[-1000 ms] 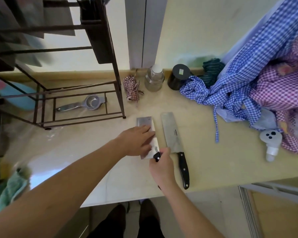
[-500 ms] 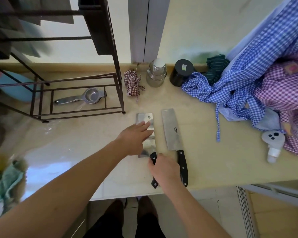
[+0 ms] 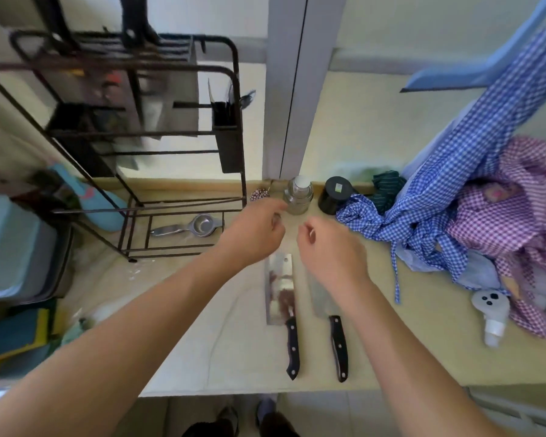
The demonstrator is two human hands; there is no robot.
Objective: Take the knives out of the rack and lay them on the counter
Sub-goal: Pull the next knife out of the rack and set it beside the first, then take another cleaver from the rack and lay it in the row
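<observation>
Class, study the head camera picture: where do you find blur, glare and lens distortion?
Head view: the rack top and both hands, left hand and right hand, are motion-blurred; the left cleaver blade mirrors light; wide-angle bending curves the counter edge.

The right hand hides most of one knife blade (only its end shows), and the rack top looks blurry.

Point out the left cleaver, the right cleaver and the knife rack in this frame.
left cleaver (image 3: 279, 288): head view, on the middle of its blade.
right cleaver (image 3: 339, 345): head view, on its black handle.
knife rack (image 3: 237, 99): head view, on its right upright bar.
</observation>
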